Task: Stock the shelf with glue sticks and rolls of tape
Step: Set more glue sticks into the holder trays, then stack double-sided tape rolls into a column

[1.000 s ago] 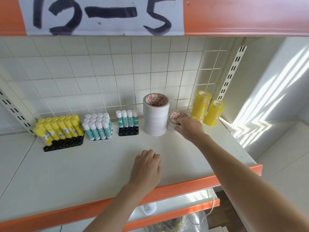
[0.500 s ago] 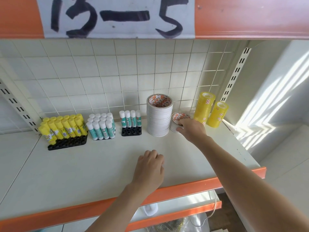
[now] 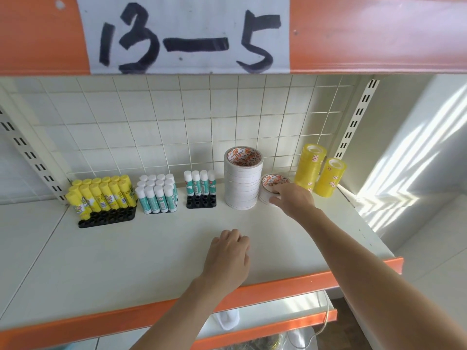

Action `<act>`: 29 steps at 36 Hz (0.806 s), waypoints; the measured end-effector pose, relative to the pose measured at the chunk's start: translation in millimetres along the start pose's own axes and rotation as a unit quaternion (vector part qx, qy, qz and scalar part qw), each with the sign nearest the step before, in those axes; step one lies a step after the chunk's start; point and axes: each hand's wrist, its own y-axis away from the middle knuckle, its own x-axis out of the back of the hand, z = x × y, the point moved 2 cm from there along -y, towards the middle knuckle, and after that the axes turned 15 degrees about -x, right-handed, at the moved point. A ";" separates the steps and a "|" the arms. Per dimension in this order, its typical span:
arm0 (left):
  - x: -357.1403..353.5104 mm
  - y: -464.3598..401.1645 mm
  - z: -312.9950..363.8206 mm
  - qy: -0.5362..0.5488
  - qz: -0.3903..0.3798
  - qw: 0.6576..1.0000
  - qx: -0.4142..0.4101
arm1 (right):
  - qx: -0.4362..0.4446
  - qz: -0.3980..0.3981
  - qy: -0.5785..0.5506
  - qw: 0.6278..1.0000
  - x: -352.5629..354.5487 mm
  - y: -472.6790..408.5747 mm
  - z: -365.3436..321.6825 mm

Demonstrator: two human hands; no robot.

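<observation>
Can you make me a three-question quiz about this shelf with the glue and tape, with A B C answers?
1. Where is the low white tape roll?
A. right of the tall white tape stack
B. left of the yellow glue sticks
C. on the floor

2. How many yellow tape stacks are there?
A. one
B. two
C. five

3. What is the right hand doing?
A. hanging free
B. holding the low roll
C. holding a glue stick

Answers: 1 A, it sits right beside the stack. 2 B, two stand at the right end. 3 B, fingers curl on the roll.

left hand (image 3: 228,253) rests knuckles-up with fingers curled; right hand (image 3: 293,199) reaches forward, arm extended, fingers gripping.
</observation>
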 end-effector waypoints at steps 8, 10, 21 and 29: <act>22.6 -10.6 6.1 -0.038 -0.096 0.995 0.013 | 0.015 0.032 -0.045 0.998 15.7 23.3 7.3; 31.9 -15.3 7.1 -0.043 -0.095 0.994 0.019 | 0.023 0.051 -0.053 0.997 22.8 31.4 10.0; 127.8 -39.0 31.0 -0.083 -0.009 0.996 -0.015 | 0.033 0.154 -0.069 0.985 84.4 110.7 14.7; 202.4 -16.0 73.4 -0.087 0.021 0.991 -0.097 | 0.017 0.240 -0.085 0.967 151.0 200.3 -4.7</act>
